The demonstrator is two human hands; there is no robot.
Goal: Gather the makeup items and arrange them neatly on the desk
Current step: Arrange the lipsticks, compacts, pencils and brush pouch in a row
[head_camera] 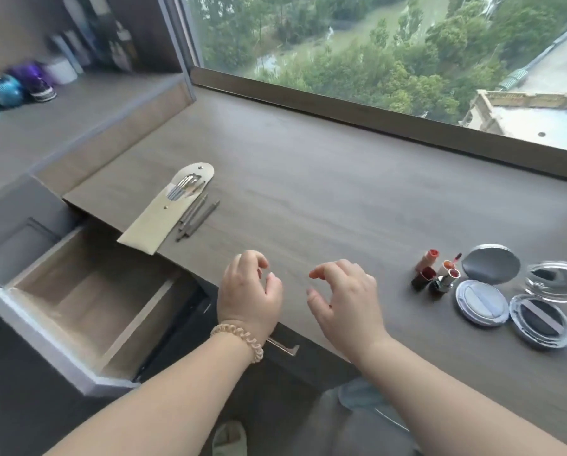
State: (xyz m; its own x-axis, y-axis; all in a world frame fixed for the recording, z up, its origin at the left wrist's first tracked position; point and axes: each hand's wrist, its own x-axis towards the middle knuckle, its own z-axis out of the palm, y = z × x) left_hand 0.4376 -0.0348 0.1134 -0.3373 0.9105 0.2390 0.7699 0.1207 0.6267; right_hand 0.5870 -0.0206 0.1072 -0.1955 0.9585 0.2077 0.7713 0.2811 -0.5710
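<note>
**A:** Nearest us, both hands hover just above the front of the desk (308, 199): the left hand (249, 287), with a coiled hair tie (239, 337) on its wrist, and the right hand (344, 294). Each grip is loose, the fingers half curled with nothing in them.

**B:** Where's the makeup?

**A:** To the right are two open compacts (482, 302), lids folded back and mirrors up. I'd say they're light, hard and slick, and the hinges and mirrors could break. Best to pinch the round base at its rim, not the lid.

**B:** And the lipsticks (423, 278)?

**A:** They're clustered just beside the compacts, uncapped by the look of it, though it's blurry there. They're small and tippy, so hold the barrel low and keep off the colour.

**B:** Left side?

**A:** The drawer (87, 301) is pulled open below. Past it a pale pouch (170, 209) of slim metal tools overhangs the desk edge. It looks soft and floppy, so lift it at the middle. Thin pencils (199, 218) lie touching it and are likely to roll.

**B:** Beyond?

**A:** Bare desk, then the window (374, 44).
</note>
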